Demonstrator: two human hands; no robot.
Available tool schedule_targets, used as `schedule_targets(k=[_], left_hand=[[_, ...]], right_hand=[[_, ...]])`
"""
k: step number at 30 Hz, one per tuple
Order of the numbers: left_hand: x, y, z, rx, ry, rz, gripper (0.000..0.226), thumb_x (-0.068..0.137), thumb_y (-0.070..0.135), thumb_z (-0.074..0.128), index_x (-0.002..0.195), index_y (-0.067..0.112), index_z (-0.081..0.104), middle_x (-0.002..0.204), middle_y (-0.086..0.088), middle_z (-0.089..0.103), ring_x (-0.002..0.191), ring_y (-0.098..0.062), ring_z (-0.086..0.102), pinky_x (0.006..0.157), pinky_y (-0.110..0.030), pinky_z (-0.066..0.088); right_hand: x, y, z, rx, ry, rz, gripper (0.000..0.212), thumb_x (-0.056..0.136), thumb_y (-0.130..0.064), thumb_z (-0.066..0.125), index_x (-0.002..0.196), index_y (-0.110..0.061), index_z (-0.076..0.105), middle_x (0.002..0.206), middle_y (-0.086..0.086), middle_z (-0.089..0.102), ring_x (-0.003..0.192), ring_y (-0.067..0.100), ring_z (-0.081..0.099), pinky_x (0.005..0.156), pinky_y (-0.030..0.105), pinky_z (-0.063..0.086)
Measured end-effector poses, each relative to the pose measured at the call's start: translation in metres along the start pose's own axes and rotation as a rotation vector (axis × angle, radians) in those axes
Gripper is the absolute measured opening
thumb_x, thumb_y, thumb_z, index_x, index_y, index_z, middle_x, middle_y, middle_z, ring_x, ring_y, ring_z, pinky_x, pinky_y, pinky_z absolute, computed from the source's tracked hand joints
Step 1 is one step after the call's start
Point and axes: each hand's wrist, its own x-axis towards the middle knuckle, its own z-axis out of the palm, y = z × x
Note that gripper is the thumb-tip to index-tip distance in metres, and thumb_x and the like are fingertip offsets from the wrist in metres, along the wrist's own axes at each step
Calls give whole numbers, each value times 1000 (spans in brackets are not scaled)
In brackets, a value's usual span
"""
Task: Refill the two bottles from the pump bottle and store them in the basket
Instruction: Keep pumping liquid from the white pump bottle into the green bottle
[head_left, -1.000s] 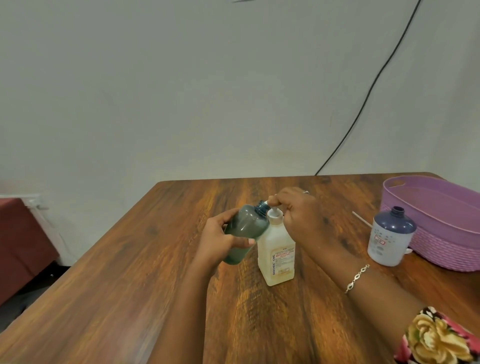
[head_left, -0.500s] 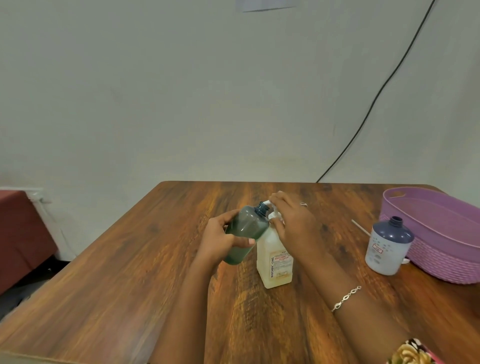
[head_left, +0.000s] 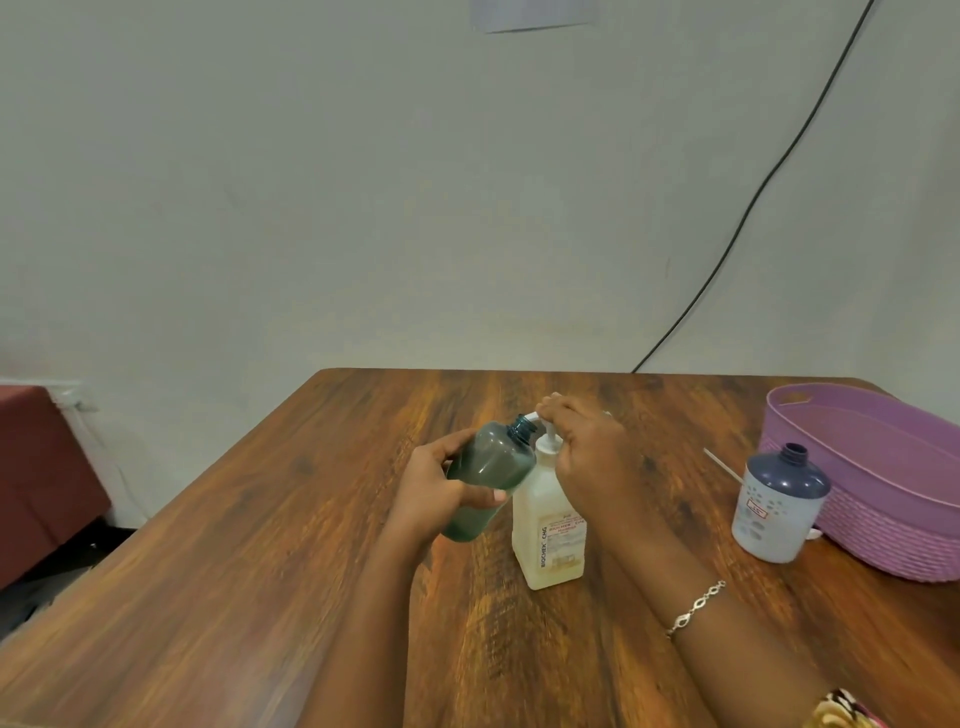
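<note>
Compared with a second ago, the right hand sits higher over the pump and a short stretch of white stem shows beneath it; the bottles and basket keep their places. At the far left edge stands a dark red piece of furniture (head_left: 41, 467), beside the brown wood-grain table (head_left: 249, 519).

Near the table's middle the left hand (head_left: 434, 491) wraps thumb and fingers round a smoky green translucent plastic bottle (head_left: 493, 462). It is held off the table and tilted, its open neck pointing up and right, at the white spout of the pump head (head_left: 531, 415). Just right of it, upright on the table, is the cream square-shouldered plastic pump bottle (head_left: 550, 535) with a printed label.

The right hand (head_left: 589, 457) covers the pump head with fingers curled over it; whether they press or merely rest is hard to tell. A silver chain bracelet (head_left: 694, 608) circles that wrist.

Further right, an uncapped white plastic bottle with a dark blue domed top (head_left: 779, 499) stands upright, just beside the lilac woven-look plastic basket (head_left: 883, 525) at the right edge. A thin white stick (head_left: 722, 464) lies on the table behind that bottle.
</note>
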Motion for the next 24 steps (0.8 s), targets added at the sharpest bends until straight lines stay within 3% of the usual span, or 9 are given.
schedule_targets(k=[7,14,17,21,24], left_hand=[[0,-6,3,-15,-20,-17,62,63,-1,78,114,25,58,102,14,58,93,-5,53,69,-22,41],[-2,-3,-1,-28,-10,-8,60,62,-2,78,108,28,57,101,13,58,94,-9,53,73,-25,44],[-2,-2,-5,-20,2,-3,61,62,-3,78,109,29,58,103,12,59,96,-11,54,75,-27,44],[0,-3,-4,-1,3,-5,65,61,-2,79,117,25,58,104,11,58,97,-10,53,73,-26,44],[-1,-4,-1,14,-4,-9,68,60,0,80,121,22,57,105,13,58,97,-9,53,75,-27,44]], right_hand=[[-11,8,14,3,58,-8,43,62,14,44,93,-1,70,99,11,69,91,27,67,81,27,45],[-1,6,0,10,-86,74,40,77,4,42,107,-5,68,111,7,66,99,24,61,82,22,38],[9,4,-5,-34,-152,85,35,80,11,48,105,-4,69,107,7,66,97,25,59,79,18,28],[1,2,-2,-38,-127,61,42,71,-4,38,98,-2,70,101,10,68,91,29,62,76,26,38],[-4,4,0,-17,-140,65,42,68,-1,37,93,-1,70,96,11,69,86,32,64,73,30,43]])
